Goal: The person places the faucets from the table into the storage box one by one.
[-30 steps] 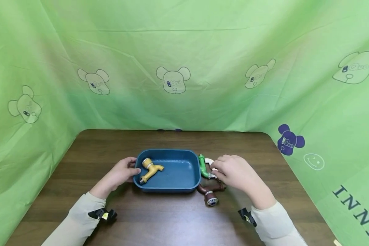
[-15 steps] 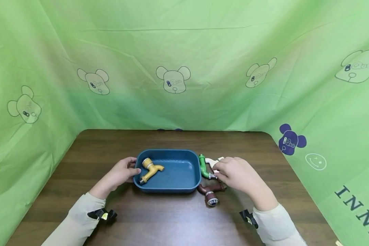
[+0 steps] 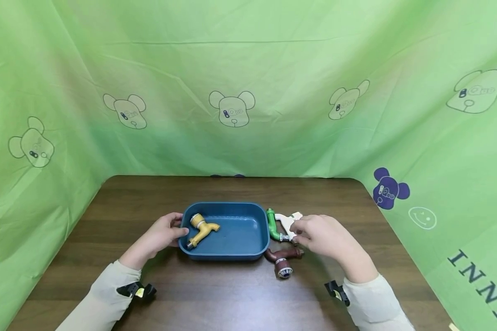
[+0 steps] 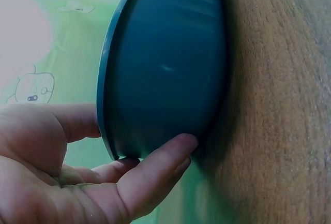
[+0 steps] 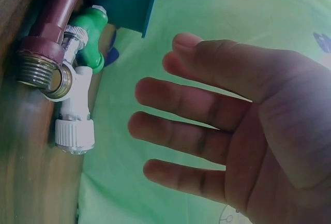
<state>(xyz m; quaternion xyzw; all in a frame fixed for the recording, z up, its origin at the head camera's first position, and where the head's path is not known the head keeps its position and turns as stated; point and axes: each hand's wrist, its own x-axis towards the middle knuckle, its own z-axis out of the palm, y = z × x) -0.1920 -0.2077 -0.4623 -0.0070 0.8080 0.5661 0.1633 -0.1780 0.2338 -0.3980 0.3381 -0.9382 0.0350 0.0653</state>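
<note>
My left hand (image 3: 165, 233) grips the left end of a blue plastic tub (image 3: 236, 255), thumb over the rim and fingers against the outer wall (image 4: 165, 69). Inside the tub, at its left, lies a yellow tap (image 3: 204, 228). Just right of the white tap (image 3: 287, 223), my right hand (image 3: 325, 234) hovers with nothing in it. Its fingers (image 5: 181, 136) are loosely extended and apart from the white tap's ribbed knob (image 5: 75, 133) in the right wrist view. Between the tub and the white tap lies a green tap (image 3: 272, 225).
A brown tap (image 3: 283, 262) lies at the tub's front right corner, its knob toward the near edge. All of this stands on a brown wooden table (image 3: 215, 299). A green printed cloth (image 3: 232, 147) hangs around the back and sides.
My right hand has drawn a little to the right, off the white tap, and more of that tap shows. The left hand and the tub have stayed in place.
</note>
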